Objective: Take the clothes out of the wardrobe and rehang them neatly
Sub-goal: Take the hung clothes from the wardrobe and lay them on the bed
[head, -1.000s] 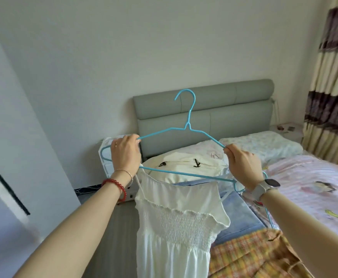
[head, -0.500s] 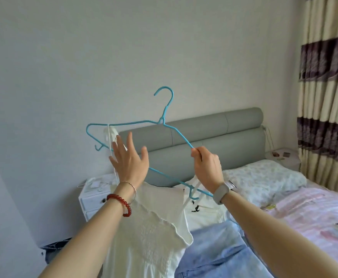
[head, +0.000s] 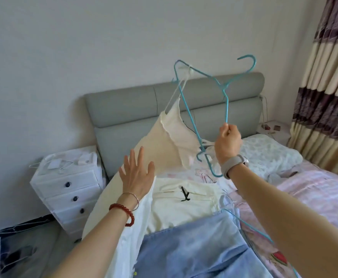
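Your right hand is raised over the bed, fingers curled round one end of a blue wire hanger, which tips steeply with its hook pointing up and to the right near the grey headboard. A cream strappy dress hangs from the hanger by 1 thin strap looped over the upper left corner; the other strap's place cannot be made out. The dress trails down and left across the bed's edge. Your left hand is spread flat, fingers straight, gripping nothing, held against or just in front of the dress fabric; contact cannot be confirmed. On the bed below lie a cream top with a black bow and a blue denim garment, with a second blue hanger lying beside the denim under your right forearm. A white chest of drawers stands left of the headboard, and a striped curtain hangs at the right.
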`<act>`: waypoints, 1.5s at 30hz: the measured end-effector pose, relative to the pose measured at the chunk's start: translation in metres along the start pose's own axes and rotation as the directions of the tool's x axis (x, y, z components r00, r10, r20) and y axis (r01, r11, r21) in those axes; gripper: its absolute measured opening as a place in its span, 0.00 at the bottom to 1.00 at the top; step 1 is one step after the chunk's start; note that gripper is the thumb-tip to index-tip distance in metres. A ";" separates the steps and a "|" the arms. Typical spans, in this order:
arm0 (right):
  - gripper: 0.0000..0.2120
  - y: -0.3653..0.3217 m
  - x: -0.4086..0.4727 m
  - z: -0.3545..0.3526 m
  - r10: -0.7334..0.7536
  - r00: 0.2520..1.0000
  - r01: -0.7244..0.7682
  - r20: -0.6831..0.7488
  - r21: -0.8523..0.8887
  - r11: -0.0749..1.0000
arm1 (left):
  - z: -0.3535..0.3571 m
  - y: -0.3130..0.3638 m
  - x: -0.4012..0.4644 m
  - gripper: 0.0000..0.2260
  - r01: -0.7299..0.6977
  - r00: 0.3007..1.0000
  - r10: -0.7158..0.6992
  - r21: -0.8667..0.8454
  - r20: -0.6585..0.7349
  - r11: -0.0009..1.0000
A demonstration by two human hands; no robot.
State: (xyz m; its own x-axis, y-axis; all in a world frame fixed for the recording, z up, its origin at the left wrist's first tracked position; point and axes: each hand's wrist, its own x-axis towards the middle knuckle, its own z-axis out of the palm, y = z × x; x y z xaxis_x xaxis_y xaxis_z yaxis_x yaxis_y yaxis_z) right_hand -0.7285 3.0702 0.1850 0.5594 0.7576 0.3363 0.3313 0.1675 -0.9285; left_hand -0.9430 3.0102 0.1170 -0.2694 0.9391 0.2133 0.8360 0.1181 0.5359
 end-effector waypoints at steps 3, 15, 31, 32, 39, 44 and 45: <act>0.14 0.091 0.022 -0.009 0.068 0.998 -0.068 -0.006 -0.204 0.977 | 0.080 -0.018 0.006 0.25 0.029 0.983 -0.027 -0.007 0.179 1.000; 0.10 0.302 -0.055 0.064 0.178 0.938 -0.052 0.297 -0.387 0.921 | 0.286 -0.134 -0.021 0.24 0.046 0.754 -0.214 0.275 0.621 0.960; 0.22 0.380 -0.062 0.027 0.563 0.723 -0.095 0.400 -0.750 0.655 | 0.302 -0.163 -0.033 0.23 -0.060 0.758 -0.158 0.309 0.633 0.949; 0.22 0.371 -0.064 0.024 0.529 0.733 -0.044 0.427 -0.747 0.663 | 0.295 -0.158 -0.033 0.24 -0.067 0.770 -0.150 0.313 0.620 0.947; 0.23 0.287 -0.084 -0.019 0.346 0.740 0.205 0.577 -0.683 0.701 | 0.220 -0.103 -0.041 0.23 -0.209 0.891 0.024 0.364 0.452 0.908; 0.22 0.200 -0.123 -0.079 0.189 0.770 0.270 0.609 -0.581 0.768 | 0.132 -0.052 -0.095 0.21 -0.133 0.961 0.058 0.270 0.270 0.954; 0.22 0.183 -0.136 -0.095 0.157 0.769 0.291 0.620 -0.557 0.778 | 0.114 -0.044 -0.117 0.21 -0.109 0.974 0.057 0.234 0.220 0.966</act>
State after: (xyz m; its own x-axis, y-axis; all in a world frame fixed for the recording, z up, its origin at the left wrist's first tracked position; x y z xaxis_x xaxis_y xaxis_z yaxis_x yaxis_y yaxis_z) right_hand -0.6719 2.9382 -0.0161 0.0109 0.9998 0.0153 0.8440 -0.0010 -0.5364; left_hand -0.8940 2.9324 -0.0251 -0.1096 0.9923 0.0583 0.9488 0.0870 0.3037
